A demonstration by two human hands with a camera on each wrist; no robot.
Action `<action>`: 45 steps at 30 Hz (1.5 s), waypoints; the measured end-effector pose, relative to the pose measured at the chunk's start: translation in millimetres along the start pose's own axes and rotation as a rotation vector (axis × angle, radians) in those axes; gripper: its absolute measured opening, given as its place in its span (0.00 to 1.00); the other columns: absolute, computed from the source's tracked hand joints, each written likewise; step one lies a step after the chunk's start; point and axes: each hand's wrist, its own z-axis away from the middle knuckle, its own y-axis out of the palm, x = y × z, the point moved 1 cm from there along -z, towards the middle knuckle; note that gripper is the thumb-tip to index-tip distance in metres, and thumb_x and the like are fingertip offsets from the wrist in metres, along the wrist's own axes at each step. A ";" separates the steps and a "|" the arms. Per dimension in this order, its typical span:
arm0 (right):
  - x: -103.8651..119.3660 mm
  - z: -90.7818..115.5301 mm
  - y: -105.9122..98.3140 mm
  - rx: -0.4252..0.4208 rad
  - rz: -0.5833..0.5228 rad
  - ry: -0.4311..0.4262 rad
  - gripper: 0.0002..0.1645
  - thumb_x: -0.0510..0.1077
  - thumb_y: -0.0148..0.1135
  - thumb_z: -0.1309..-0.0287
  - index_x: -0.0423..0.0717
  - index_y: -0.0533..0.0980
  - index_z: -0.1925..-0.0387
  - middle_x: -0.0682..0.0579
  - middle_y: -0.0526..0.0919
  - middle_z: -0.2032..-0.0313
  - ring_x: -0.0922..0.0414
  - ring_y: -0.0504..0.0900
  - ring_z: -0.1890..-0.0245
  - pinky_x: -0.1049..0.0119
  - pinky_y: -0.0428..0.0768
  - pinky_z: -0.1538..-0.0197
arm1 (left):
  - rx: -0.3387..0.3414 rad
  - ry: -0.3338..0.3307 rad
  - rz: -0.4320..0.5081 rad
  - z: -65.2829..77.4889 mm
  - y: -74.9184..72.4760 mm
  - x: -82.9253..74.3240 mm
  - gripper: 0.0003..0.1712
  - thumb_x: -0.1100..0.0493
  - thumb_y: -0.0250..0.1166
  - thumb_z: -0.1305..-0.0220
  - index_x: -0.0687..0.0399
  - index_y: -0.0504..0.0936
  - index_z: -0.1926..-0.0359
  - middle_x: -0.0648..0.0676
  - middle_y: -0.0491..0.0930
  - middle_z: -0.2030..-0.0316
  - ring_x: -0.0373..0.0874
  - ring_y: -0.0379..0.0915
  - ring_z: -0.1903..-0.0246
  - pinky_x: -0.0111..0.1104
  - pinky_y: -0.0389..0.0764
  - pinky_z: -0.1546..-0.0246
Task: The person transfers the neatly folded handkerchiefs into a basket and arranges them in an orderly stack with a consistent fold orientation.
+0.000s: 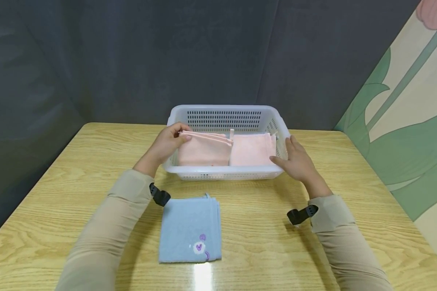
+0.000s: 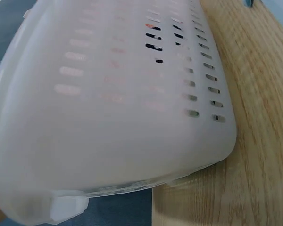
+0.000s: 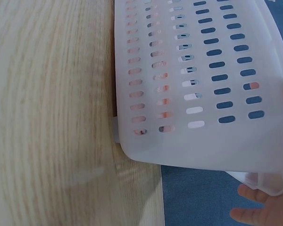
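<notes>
A white plastic basket with slotted walls stands near the table's far edge. Inside it, folded pink cloths sit side by side: a left one and a paler right one. At the basket's left end my left hand pinches the upper corner of the left pink cloth between thumb and fingers. My right hand holds the basket's right rim, thumb over the inner side and fingers outside. The left wrist view shows mostly the basket wall; the left fingers are hidden there. Extended right fingers appear by the rim in the right wrist view.
A folded light blue towel with a purple and white embroidered design lies on the wooden table, in front of the basket. Behind the table hangs a dark curtain. A painted wall stands at the right.
</notes>
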 end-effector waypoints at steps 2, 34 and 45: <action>0.6 0.6 -0.8 0.000 -0.004 -0.002 0.52 0.62 0.44 0.45 0.29 0.36 0.38 0.35 0.32 0.37 0.37 0.37 0.39 0.43 0.42 0.42 | -0.003 -0.008 -0.012 -1.1 1.3 0.0 0.08 0.67 0.54 0.42 0.66 0.71 0.60 0.53 0.65 0.68 0.43 0.60 0.69 0.29 0.65 0.71; -3.5 0.5 0.4 -0.014 -0.009 -0.011 0.52 0.62 0.45 0.46 0.27 0.38 0.38 0.34 0.34 0.37 0.37 0.38 0.39 0.42 0.43 0.43 | -0.147 -0.080 -0.270 -20.8 14.6 11.2 0.09 0.63 0.56 0.42 0.58 0.75 0.60 0.54 0.69 0.67 0.44 0.61 0.68 0.31 0.65 0.70; -0.9 1.4 0.8 -0.018 -0.016 -0.016 0.52 0.62 0.45 0.45 0.27 0.38 0.38 0.33 0.34 0.37 0.37 0.38 0.39 0.42 0.44 0.43 | -0.135 -0.073 -0.328 -22.7 14.8 10.6 0.10 0.63 0.55 0.41 0.58 0.75 0.58 0.56 0.72 0.64 0.46 0.63 0.67 0.35 0.66 0.67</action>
